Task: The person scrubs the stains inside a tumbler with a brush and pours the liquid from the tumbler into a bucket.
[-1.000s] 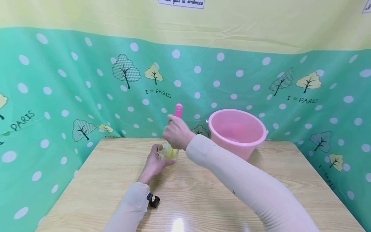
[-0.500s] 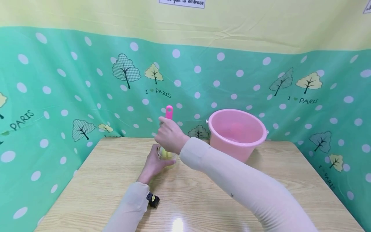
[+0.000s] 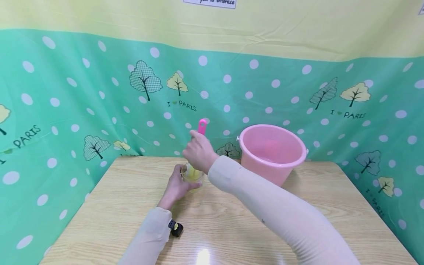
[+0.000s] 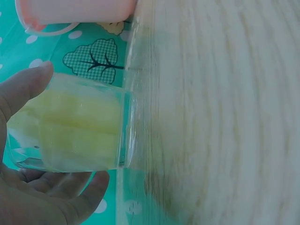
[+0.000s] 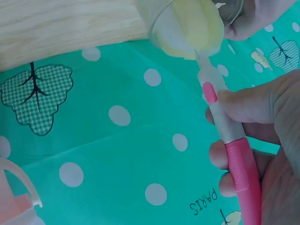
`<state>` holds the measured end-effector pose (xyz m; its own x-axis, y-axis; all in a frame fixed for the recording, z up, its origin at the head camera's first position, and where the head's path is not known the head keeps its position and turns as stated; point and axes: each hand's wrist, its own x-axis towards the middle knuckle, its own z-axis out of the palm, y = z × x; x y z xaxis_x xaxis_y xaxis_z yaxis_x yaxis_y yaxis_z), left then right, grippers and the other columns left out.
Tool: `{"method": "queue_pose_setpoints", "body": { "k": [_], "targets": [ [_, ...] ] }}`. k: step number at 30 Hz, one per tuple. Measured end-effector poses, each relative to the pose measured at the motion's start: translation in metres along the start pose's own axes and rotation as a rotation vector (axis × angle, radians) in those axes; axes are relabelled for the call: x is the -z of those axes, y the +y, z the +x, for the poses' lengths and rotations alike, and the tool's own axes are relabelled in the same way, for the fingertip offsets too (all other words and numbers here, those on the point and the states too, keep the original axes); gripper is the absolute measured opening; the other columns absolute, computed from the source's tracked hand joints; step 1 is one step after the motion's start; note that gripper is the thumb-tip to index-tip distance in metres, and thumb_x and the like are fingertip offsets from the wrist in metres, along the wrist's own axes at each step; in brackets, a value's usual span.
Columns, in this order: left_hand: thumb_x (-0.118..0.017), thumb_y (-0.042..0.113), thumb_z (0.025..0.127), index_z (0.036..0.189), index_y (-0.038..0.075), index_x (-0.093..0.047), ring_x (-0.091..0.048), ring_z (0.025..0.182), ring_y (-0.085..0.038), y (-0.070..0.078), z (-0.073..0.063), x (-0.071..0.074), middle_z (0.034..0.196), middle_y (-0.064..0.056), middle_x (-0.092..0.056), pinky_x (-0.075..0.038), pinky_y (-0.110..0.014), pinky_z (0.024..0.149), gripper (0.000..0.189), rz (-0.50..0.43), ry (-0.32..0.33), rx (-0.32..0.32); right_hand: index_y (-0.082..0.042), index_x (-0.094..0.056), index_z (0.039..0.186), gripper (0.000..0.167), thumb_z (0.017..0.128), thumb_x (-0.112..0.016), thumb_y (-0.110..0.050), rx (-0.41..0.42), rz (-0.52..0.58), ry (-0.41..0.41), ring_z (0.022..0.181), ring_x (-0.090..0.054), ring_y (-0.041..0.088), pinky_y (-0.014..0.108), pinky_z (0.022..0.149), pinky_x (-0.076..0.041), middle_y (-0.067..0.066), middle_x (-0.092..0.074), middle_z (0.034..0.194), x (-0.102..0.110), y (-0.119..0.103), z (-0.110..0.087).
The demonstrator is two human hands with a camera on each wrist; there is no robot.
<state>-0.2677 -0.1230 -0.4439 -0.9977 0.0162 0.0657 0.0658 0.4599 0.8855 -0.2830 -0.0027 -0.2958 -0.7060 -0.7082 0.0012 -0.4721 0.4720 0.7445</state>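
My left hand (image 3: pixel 176 187) holds a clear glass (image 4: pixel 124 122) upright on the wooden table. In the left wrist view, the thumb lies on one side of the glass and the fingers on the other. A cup brush with a pink and white handle (image 5: pixel 240 161) stands in the glass, its yellow and white sponge head (image 5: pixel 197 23) inside. My right hand (image 3: pixel 201 152) grips this handle from above the glass, and the pink end (image 3: pixel 202 126) sticks up past the fingers. From the head view, the right hand partly covers the glass rim.
A pink bucket (image 3: pixel 261 170) stands at the back right of the table (image 3: pixel 232 228), to the right of the hands. Behind the table hangs a green and yellow printed cloth (image 3: pixel 228 66). A black device (image 3: pixel 176 229) is strapped to the left wrist.
My right hand and the brush handle swung left, then came back right to near where they were. The left hand and the glass have stayed in place.
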Motion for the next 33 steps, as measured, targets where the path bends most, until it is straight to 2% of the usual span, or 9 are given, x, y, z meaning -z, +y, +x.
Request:
{"method": "queue_pose_setpoints", "body": {
  "k": [9,16,23,28,31,33],
  "targets": [
    [-0.089,0.024,0.064,0.133,0.005,-0.038,-0.049,0.118,-0.035,0.002,-0.002,-0.001,0.137,-0.018,-0.046,-0.043,-0.048,0.097,0.088,0.000,0.001,0.009,-0.026,-0.068,0.086,0.006,0.083,-0.064,-0.030,0.010,0.064,-0.020,0.068,-0.050,0.011,0.031,0.087,-0.031,-0.010,-0.065,0.076,-0.003,0.004,-0.006],
    [-0.088,0.023,0.066,0.131,0.003,-0.038,-0.050,0.118,-0.035,0.003,-0.003,-0.001,0.137,-0.020,-0.046,-0.044,-0.049,0.096,0.085,0.002,0.001,-0.002,-0.027,-0.064,0.079,0.004,0.081,-0.064,-0.031,0.041,0.079,-0.008,0.066,-0.050,0.012,0.032,0.087,-0.030,-0.011,-0.061,0.069,0.003,0.003,-0.009],
    [-0.088,0.031,0.065,0.132,0.004,-0.036,-0.045,0.124,-0.037,0.000,-0.002,0.001,0.138,-0.022,-0.044,-0.038,-0.052,0.103,0.089,0.051,-0.003,-0.022,-0.028,-0.066,0.083,0.009,0.083,-0.065,-0.037,0.053,0.064,0.016,0.066,-0.051,0.011,0.031,0.087,-0.029,-0.011,-0.065,0.072,0.016,-0.005,-0.007],
    [-0.088,0.030,0.065,0.134,0.005,-0.035,-0.049,0.120,-0.035,-0.001,-0.002,0.002,0.135,-0.020,-0.048,-0.039,-0.050,0.102,0.091,0.049,0.000,-0.037,-0.028,-0.066,0.085,0.011,0.085,-0.064,-0.038,0.036,0.030,0.021,0.067,-0.050,0.011,0.031,0.086,-0.028,-0.011,-0.066,0.074,0.019,-0.010,-0.002],
    [-0.088,0.029,0.065,0.133,0.004,-0.036,-0.051,0.116,-0.032,0.000,-0.002,0.002,0.130,-0.018,-0.051,-0.041,-0.048,0.100,0.089,0.048,-0.002,-0.050,-0.028,-0.066,0.090,0.012,0.086,-0.063,-0.039,0.022,0.011,0.011,0.068,-0.049,0.012,0.031,0.086,-0.028,-0.010,-0.067,0.077,0.017,-0.011,0.000],
    [-0.088,0.028,0.066,0.131,0.005,-0.037,-0.052,0.114,-0.031,0.001,-0.002,0.001,0.128,-0.016,-0.052,-0.042,-0.046,0.099,0.086,0.050,-0.005,-0.048,-0.029,-0.066,0.098,0.016,0.086,-0.064,-0.040,0.013,-0.002,0.002,0.067,-0.050,0.013,0.032,0.086,-0.028,-0.009,-0.067,0.079,0.015,-0.011,0.001]
  ]
}}
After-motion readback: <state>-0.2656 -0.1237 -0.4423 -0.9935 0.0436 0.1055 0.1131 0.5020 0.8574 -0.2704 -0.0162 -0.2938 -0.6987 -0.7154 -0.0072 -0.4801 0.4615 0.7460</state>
